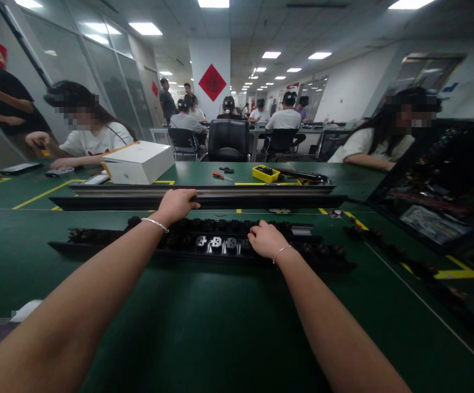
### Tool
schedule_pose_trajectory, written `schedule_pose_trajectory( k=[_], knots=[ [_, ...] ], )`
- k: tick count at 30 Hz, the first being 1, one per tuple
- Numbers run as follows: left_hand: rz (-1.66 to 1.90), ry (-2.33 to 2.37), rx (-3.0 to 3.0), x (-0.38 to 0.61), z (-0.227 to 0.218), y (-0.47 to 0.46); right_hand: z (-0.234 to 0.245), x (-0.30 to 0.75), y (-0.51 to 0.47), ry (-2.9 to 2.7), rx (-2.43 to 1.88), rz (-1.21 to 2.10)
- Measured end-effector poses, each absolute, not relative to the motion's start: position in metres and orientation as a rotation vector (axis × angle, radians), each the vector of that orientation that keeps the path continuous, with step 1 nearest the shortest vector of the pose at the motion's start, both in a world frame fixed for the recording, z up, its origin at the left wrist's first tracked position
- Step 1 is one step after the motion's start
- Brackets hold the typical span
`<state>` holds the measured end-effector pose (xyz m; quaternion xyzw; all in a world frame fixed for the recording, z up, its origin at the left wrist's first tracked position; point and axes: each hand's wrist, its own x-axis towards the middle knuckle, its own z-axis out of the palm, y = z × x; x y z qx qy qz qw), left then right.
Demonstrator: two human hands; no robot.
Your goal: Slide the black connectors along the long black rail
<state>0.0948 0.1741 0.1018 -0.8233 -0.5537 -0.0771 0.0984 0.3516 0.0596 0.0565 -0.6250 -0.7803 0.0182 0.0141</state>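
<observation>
My left hand (178, 204) is closed over a long black rail (257, 202) that lies crosswise on the green table. Behind it runs another long rail with a greyish metal inner face (241, 190). Nearer to me lie long black strips carrying rows of small black modules, some of them shiny like sockets (216, 244). Over these rows, my right hand (268, 240) has its fingers curled down among the modules. Its fingertips are partly hidden, and whatever they grip does not show. Each wrist wears a thin bracelet.
A white box (138, 162) stands at the back left. Beyond the rails lie an orange-handled screwdriver (220, 175) and a yellow bin (266, 173). Loose dark modules (396, 252) trail along the right, beside a large dark open case (437, 185). Co-workers sit at both sides.
</observation>
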Motion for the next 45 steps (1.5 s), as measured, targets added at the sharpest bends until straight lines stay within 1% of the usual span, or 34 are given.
schedule_pose_trajectory(
  k=[3,7,11,26,30,33,35,38,41,43,45],
  knots=[
    [-0.212,-1.643,-2.473,0.093,0.096,0.177,0.054,0.350,0.048,-2.440,-1.915,0.025],
    [-0.190,-1.704,-2.549,0.090,0.086,0.183,0.049,0.346,0.036,-2.225,-2.039,0.058],
    [-0.167,-1.721,-2.629,0.090,0.074,0.191,0.046,0.342,0.023,-2.136,-2.065,0.080],
    [0.066,-1.582,-2.832,0.095,0.057,0.197,0.046,0.340,0.007,-2.124,-2.069,0.005],
    [0.177,-1.556,-2.836,0.099,0.055,0.201,0.045,0.345,0.000,-2.193,-1.984,-0.004],
    [0.232,-1.551,-2.827,0.101,0.056,0.204,0.041,0.352,-0.015,-2.196,-1.820,-0.044],
    [0.270,-1.555,-2.822,0.103,0.058,0.206,0.037,0.362,-0.028,-2.151,-1.688,-0.126],
    [0.317,-1.574,-2.827,0.103,0.062,0.206,0.032,0.391,-0.048,-1.944,-1.607,-0.349],
    [0.336,-1.598,-2.836,0.103,0.068,0.199,0.021,0.440,-0.061,-1.487,-1.761,-0.497],
    [0.258,-1.615,-2.825,0.103,0.073,0.184,0.007,0.475,-0.063,-1.117,-1.858,-0.463],
    [-0.081,-1.613,-2.769,0.106,0.076,0.157,-0.012,0.504,-0.062,-0.814,-1.892,-0.263]
  ],
)
